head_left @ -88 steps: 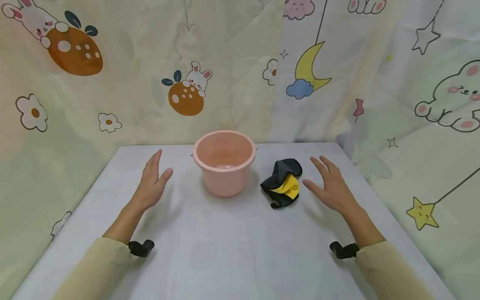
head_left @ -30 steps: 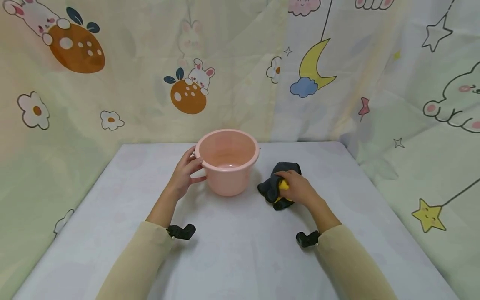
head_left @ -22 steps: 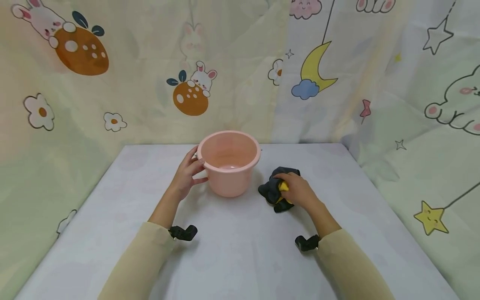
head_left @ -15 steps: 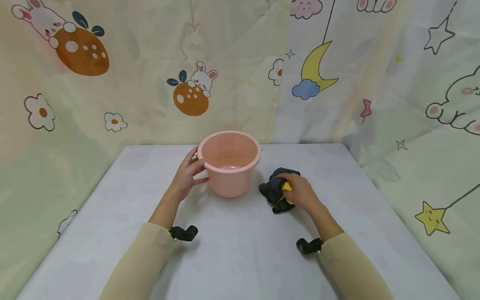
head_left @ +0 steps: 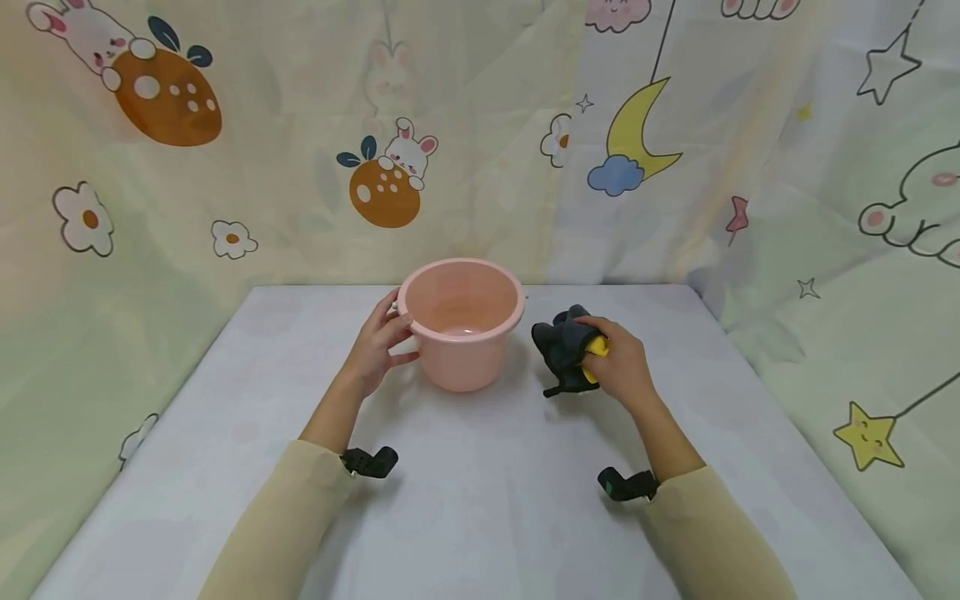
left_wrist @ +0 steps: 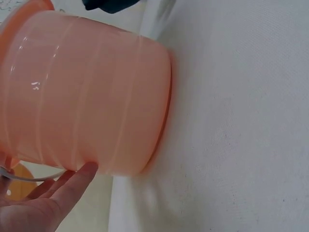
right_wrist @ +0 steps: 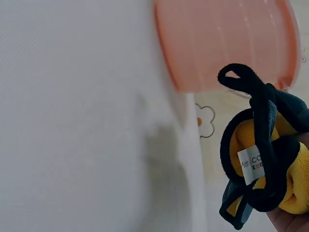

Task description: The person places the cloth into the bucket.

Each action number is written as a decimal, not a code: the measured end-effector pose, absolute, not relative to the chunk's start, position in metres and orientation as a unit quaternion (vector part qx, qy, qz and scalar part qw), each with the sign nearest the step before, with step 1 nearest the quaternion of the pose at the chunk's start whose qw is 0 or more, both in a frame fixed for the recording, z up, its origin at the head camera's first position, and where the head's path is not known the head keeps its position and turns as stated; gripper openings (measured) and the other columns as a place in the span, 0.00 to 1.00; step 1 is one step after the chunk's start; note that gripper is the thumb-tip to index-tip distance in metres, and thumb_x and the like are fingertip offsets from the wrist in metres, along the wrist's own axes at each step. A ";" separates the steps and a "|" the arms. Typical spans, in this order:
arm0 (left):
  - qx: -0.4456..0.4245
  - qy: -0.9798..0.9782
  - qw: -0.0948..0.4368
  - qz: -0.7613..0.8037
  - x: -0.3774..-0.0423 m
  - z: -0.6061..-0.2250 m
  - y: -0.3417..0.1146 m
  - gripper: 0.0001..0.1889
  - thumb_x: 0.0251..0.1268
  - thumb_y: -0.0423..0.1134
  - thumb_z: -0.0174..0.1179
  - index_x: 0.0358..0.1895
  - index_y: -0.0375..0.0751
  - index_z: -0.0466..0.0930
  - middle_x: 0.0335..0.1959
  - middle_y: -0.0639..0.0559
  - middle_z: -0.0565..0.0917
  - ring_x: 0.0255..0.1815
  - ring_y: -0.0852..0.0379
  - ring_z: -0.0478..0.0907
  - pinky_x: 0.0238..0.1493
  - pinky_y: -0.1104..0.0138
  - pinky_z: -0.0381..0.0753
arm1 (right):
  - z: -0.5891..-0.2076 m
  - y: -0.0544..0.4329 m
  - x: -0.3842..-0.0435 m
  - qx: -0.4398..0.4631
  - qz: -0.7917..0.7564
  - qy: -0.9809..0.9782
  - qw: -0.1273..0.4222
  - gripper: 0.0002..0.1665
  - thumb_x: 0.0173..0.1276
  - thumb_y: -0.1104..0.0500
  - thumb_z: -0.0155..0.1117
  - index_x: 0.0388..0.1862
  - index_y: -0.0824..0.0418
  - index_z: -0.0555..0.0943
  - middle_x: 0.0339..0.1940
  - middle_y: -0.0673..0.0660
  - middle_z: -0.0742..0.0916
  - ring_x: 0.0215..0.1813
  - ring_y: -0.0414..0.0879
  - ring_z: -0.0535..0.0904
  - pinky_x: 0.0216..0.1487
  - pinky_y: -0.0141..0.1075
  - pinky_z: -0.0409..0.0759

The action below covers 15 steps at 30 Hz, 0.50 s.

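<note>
A pink bucket (head_left: 461, 358) stands upright on the table. My left hand (head_left: 375, 346) holds its left side, fingers at the rim and thumb against the outer wall; in the left wrist view the thumb (left_wrist: 77, 186) touches the wall beside the thin wire handle (left_wrist: 36, 179). To the right of the bucket my right hand (head_left: 622, 358) grips a bunched cleaning cloth (head_left: 562, 354), dark grey and yellow with black edging. The cloth hangs just off the table, apart from the bucket. In the right wrist view a loop and a white label (right_wrist: 251, 163) show on it.
A white-covered table (head_left: 480, 500) lies under everything. Printed curtains (head_left: 480, 167) with cartoon figures hang close behind and along the sides. A small black wrist camera (head_left: 371, 462) sits on the left wrist, another black camera (head_left: 626, 483) on the right.
Both hands came in from the sides: the left onto the bucket, the right onto the cloth. In the last half second the right hand has raised the cloth; the bucket stays put.
</note>
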State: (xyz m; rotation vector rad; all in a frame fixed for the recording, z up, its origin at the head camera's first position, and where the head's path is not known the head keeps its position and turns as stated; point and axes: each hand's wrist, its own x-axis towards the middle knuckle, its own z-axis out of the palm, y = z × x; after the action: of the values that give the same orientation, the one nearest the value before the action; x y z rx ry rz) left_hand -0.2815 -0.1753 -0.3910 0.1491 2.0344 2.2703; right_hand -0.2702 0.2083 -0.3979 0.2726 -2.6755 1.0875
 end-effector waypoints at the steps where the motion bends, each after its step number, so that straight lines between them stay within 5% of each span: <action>1: 0.048 0.665 0.045 0.744 -0.282 -0.391 -0.175 0.36 0.78 0.44 0.51 0.85 0.58 0.49 0.82 0.40 0.56 0.77 0.35 0.65 0.67 0.33 0.71 | -0.396 0.208 -0.271 0.092 0.374 -0.915 0.124 0.36 0.60 0.71 0.66 0.69 0.57 0.78 0.68 0.71 0.80 0.59 0.65 0.77 0.59 0.60 0.79; 15: 0.042 0.659 0.048 0.749 -0.278 -0.388 -0.172 0.35 0.80 0.42 0.49 0.85 0.58 0.48 0.83 0.39 0.53 0.78 0.35 0.64 0.69 0.33 0.69 | -0.354 0.206 -0.270 0.100 0.417 -0.883 0.192 0.33 0.63 0.70 0.69 0.67 0.58 0.79 0.68 0.68 0.81 0.61 0.66 0.77 0.62 0.61 0.77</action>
State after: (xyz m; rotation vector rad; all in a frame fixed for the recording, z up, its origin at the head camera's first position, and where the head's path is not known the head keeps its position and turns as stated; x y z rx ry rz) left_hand -0.2782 -0.1719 -0.3879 0.1271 2.0098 2.2842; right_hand -0.2700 0.2056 -0.3539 0.2810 -2.4780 1.1690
